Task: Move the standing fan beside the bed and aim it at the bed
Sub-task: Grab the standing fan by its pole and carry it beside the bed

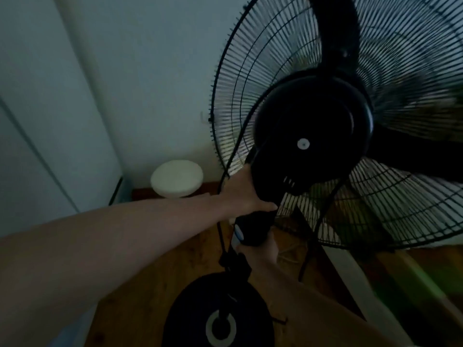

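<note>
The left hand has its fingers wrapped around the black neck of the standing fan, just under the round motor housing, thumb lying across the near side. The right hand grips the pole right below it, under the control box; its fingers are mostly hidden behind the pole. The fan's wire cage and blades fill the upper right. Its round base sits near, on the wooden floor. A pale round stool stands far left by the wall.
</note>
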Demonstrator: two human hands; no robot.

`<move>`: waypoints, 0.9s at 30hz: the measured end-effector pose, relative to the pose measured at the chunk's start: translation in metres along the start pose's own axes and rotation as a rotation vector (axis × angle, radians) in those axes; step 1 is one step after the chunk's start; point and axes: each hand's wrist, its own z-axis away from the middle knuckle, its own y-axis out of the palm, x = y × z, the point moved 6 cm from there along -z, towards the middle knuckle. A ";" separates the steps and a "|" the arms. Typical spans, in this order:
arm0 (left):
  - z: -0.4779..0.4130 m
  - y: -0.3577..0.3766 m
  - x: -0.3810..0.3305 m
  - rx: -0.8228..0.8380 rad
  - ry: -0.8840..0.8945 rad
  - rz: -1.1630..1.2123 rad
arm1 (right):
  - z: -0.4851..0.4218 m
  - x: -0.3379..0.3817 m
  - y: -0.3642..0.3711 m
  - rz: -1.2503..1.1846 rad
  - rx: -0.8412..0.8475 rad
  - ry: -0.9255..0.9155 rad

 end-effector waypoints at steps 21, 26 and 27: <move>0.051 -0.023 0.047 -0.123 -0.002 0.019 | 0.020 -0.005 0.050 0.121 -0.012 -0.001; 0.066 -0.023 0.045 -0.215 -0.083 0.080 | 0.029 -0.003 0.052 0.160 0.077 -0.055; 0.072 -0.021 0.045 -0.217 -0.119 0.119 | 0.033 0.000 0.048 0.146 0.103 -0.069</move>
